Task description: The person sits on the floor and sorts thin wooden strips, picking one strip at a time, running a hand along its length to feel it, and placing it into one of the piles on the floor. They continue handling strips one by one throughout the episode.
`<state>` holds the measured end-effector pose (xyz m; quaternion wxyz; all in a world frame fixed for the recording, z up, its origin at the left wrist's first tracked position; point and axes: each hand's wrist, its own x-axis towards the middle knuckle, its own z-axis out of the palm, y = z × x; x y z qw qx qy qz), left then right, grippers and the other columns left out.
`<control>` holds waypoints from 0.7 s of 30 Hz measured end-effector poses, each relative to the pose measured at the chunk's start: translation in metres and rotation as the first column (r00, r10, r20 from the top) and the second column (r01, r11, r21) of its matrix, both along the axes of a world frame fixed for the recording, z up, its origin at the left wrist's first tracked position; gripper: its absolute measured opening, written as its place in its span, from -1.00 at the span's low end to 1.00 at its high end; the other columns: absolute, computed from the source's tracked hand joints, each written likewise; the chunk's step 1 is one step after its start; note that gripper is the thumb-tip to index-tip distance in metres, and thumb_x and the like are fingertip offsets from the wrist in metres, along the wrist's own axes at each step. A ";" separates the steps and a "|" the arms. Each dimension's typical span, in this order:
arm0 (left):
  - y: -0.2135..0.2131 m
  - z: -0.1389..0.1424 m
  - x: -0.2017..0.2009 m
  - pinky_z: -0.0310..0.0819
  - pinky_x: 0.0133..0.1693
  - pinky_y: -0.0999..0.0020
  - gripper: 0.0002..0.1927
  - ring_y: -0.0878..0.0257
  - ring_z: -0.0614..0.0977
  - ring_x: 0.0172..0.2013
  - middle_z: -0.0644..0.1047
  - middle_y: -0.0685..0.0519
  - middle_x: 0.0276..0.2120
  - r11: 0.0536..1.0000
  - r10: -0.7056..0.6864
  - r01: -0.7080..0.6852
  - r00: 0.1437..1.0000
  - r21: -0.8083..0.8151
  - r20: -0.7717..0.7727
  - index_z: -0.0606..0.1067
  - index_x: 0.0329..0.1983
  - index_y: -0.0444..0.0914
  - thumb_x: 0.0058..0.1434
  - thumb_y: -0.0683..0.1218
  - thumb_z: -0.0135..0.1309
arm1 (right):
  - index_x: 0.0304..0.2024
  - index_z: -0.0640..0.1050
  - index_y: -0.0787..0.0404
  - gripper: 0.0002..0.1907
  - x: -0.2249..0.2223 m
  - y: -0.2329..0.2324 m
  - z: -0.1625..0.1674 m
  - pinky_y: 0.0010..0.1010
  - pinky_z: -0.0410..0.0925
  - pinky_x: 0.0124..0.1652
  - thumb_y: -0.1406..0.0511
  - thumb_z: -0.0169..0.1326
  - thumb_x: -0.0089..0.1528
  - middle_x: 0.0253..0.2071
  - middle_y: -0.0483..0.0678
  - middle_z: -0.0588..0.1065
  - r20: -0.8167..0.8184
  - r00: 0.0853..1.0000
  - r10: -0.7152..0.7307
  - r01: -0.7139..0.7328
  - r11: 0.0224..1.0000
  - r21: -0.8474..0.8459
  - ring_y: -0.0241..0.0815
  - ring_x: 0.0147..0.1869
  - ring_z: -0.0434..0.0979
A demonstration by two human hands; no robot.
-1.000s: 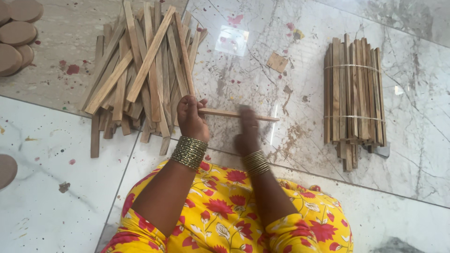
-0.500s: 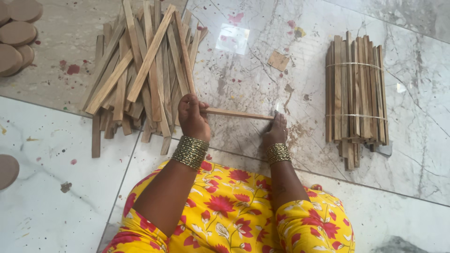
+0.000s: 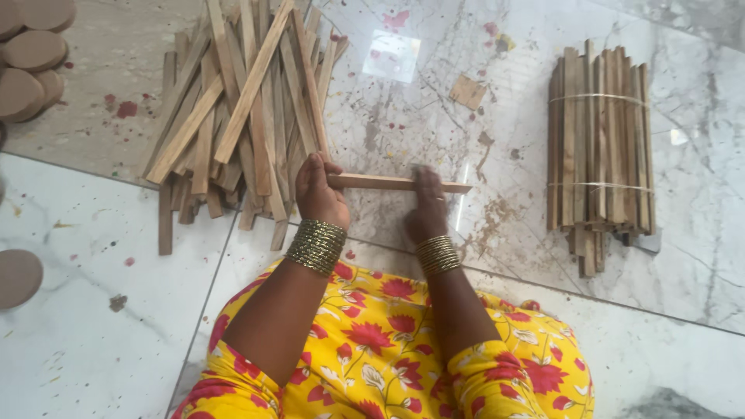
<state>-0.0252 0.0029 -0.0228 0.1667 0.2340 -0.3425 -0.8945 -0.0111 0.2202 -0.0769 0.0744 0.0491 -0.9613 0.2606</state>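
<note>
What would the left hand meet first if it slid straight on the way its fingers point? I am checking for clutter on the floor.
The left hand, gripping one end of the wooden strip, points up-picture; the loose pile of wooden strips lies directly ahead, apparently almost touching.

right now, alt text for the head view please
Two bare hands, left hand and right hand, hold a thin flat wooden stick level over a marble floor. A loose pile of wooden sticks lies left, a tied bundle of wooden sticks right.

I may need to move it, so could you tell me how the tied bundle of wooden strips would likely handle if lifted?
The tied bundle would probably lift as one stiff block, with two bands around it. Flat-sided, it seems unlikely to roll. Uneven lower ends suggest strips might slip out.
</note>
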 end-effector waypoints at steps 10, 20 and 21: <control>0.007 0.000 -0.002 0.55 -0.11 0.27 -0.63 0.23 0.62 -0.32 0.51 0.09 -0.43 0.998 0.004 0.001 0.997 0.058 -0.076 0.46 -0.04 -0.28 0.33 0.10 0.12 | 0.52 0.10 0.19 -0.04 -0.006 0.022 -0.007 0.02 -0.09 0.52 0.63 -0.23 0.02 0.57 0.10 0.02 0.043 0.981 -0.190 0.190 0.982 0.006 0.03 0.66 -0.15; 0.004 0.012 0.009 0.46 -0.12 0.27 -0.63 0.21 0.61 -0.24 0.48 0.13 -0.36 0.989 -0.007 -0.002 0.998 0.146 0.059 0.44 -0.17 -0.18 0.34 0.20 0.05 | 0.51 0.14 0.06 0.01 0.016 -0.047 0.029 -0.11 -0.16 0.54 0.63 -0.25 -0.03 0.59 0.00 0.05 0.000 0.992 0.123 -0.123 0.991 0.045 0.00 0.69 -0.14; 0.005 0.013 0.008 0.47 -0.10 0.26 -0.64 0.20 0.61 -0.25 0.46 0.14 -0.38 0.986 -0.005 -0.006 0.998 0.165 0.067 0.42 -0.21 -0.18 0.34 0.21 0.04 | 0.54 0.13 0.04 0.04 0.011 -0.033 0.031 -0.12 -0.16 0.58 0.65 -0.27 -0.03 0.60 -0.02 0.04 0.008 0.996 0.091 -0.092 0.993 0.074 -0.02 0.71 -0.14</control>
